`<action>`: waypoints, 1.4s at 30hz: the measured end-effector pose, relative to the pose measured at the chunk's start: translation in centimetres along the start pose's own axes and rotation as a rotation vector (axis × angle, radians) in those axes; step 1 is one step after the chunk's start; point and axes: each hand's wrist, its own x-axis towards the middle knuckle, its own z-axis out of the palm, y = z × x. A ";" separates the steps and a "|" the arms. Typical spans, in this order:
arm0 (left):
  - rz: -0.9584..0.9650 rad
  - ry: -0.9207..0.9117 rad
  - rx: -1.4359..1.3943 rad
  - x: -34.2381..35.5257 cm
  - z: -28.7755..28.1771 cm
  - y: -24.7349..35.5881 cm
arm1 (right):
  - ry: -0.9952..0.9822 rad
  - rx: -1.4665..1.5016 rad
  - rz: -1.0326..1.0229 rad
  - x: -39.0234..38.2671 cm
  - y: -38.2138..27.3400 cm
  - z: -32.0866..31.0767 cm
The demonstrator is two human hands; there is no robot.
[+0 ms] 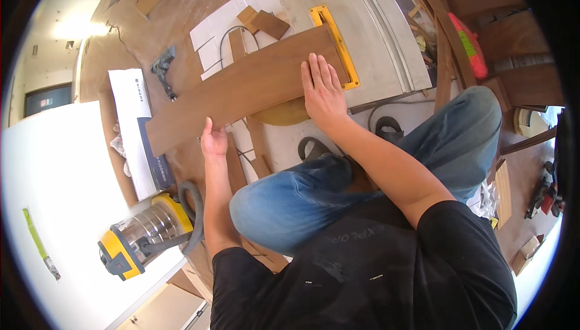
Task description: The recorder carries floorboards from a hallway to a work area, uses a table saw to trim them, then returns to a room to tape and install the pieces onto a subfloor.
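A long brown flooring plank (241, 85) lies slantwise in front of me, its right end on the grey table (374, 58) of a table saw. That end meets the yellow slotted insert plate (350, 67); the blade itself I cannot make out. My left hand (214, 139) grips the plank's near edge toward its left part, thumb on top and fingers underneath, mostly hidden. Pressed flat on the plank near its right end is my right hand (322, 88), fingers stretched out beside the insert plate.
Short wood offcuts (270, 24) and a looped cable (223, 43) lie beyond the plank. At the left stand a white and blue flooring carton (130, 106) and a yellow and steel shop vacuum (145, 233). A dark handheld tool (163, 67) rests on the floor.
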 end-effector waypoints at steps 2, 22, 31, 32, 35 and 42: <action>0.002 -0.012 -0.004 -0.3 -0.3 0.2 | -0.006 -0.008 -0.007 -0.2 -0.3 -0.1; 0.247 0.090 -0.114 -15.9 -8.1 0.3 | 0.296 0.273 -0.194 10.9 12.0 -16.6; 0.646 0.290 -0.466 -30.0 -12.1 3.5 | -0.947 0.196 0.286 43.5 37.1 3.7; 0.685 0.606 -0.426 -33.7 -7.9 5.3 | -0.792 0.167 0.174 37.2 30.8 6.9; 0.927 0.742 -0.547 -37.2 -9.1 3.6 | -1.117 0.606 0.364 44.9 38.7 6.1; 1.358 1.005 -0.561 -57.1 -8.8 2.0 | -1.244 0.701 0.106 41.8 22.0 4.6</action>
